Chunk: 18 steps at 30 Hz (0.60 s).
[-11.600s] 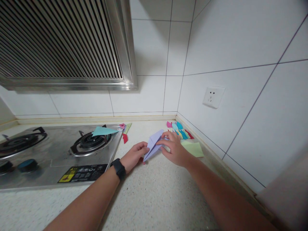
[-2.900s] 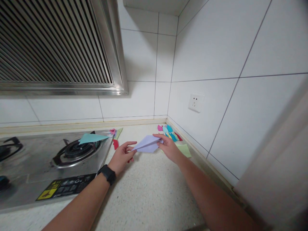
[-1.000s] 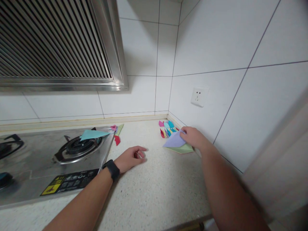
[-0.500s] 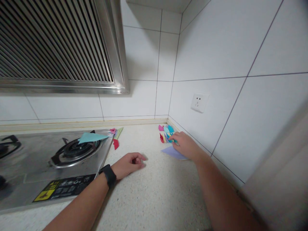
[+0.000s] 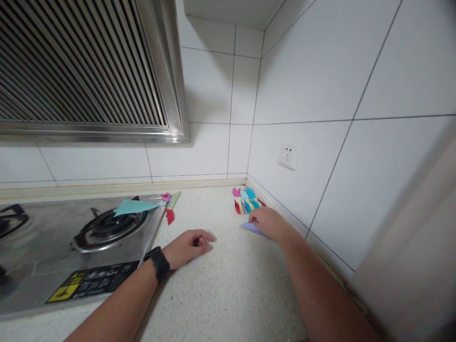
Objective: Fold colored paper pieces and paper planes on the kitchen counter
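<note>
Two bare hands: left hand (image 5: 189, 247) at lower centre, loosely curled, thumb and forefinger tips slightly apart; right hand (image 5: 267, 222) right of centre, fingers bent down onto the purple paper (image 5: 252, 229), though whether they pinch it I cannot tell.
Purple paper: matte and flat, pointed end towards the left, lying on the surface (image 5: 221, 294) right of centre; thin yellowish edge along its lower side, right part hidden under the hand.
Small pieces (image 5: 245, 206): just above the purple paper, a tight row of folded slips in red, yellow and blue; pink, pale aqua and blue ones above.
Surface: pale, finely speckled, stone-like.
Watch (image 5: 160, 264): black, on the left wrist.
Teal paper (image 5: 133, 207): long wedge over the burner (image 5: 110, 227), tip pointing right.
Hob (image 5: 46, 251): scuffed metal, left of frame; black-and-yellow sticker (image 5: 94, 283) near its front.
Red piece (image 5: 170, 217): angular, beside the hob's right edge; pink piece (image 5: 165, 196) and green sliver (image 5: 174, 200) above it.
Hood (image 5: 107, 130): ribbed metal, upper left.
Wall (image 5: 302, 76): white tiles, thin dark joints; squarish socket (image 5: 290, 156).
</note>
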Available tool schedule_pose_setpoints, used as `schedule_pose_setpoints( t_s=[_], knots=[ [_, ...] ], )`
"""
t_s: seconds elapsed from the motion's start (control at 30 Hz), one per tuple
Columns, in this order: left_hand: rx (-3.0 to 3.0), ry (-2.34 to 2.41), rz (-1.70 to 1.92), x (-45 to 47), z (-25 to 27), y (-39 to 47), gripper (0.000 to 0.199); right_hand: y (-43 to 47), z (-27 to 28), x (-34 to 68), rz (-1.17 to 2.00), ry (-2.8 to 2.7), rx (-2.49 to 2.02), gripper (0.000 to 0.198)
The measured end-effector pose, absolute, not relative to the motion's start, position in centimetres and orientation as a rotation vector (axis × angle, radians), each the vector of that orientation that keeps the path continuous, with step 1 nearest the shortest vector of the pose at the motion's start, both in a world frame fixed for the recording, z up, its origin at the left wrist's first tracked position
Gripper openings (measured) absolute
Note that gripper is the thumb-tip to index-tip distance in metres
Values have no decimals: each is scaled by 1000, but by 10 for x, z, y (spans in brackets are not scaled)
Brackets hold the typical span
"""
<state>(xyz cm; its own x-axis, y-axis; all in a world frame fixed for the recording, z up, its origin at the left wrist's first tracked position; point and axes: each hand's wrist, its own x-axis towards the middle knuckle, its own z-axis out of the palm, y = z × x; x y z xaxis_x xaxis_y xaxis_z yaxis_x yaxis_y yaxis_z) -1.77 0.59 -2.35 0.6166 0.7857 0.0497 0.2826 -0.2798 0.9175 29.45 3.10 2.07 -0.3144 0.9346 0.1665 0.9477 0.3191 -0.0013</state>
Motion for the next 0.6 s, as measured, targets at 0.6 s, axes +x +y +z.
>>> schedule_pose_setpoints(
  t_s=[0.6],
  knots=[
    [2386, 970, 789, -23, -15, 4, 21, 34, 10, 292, -17, -2390, -1713, 20]
  ],
)
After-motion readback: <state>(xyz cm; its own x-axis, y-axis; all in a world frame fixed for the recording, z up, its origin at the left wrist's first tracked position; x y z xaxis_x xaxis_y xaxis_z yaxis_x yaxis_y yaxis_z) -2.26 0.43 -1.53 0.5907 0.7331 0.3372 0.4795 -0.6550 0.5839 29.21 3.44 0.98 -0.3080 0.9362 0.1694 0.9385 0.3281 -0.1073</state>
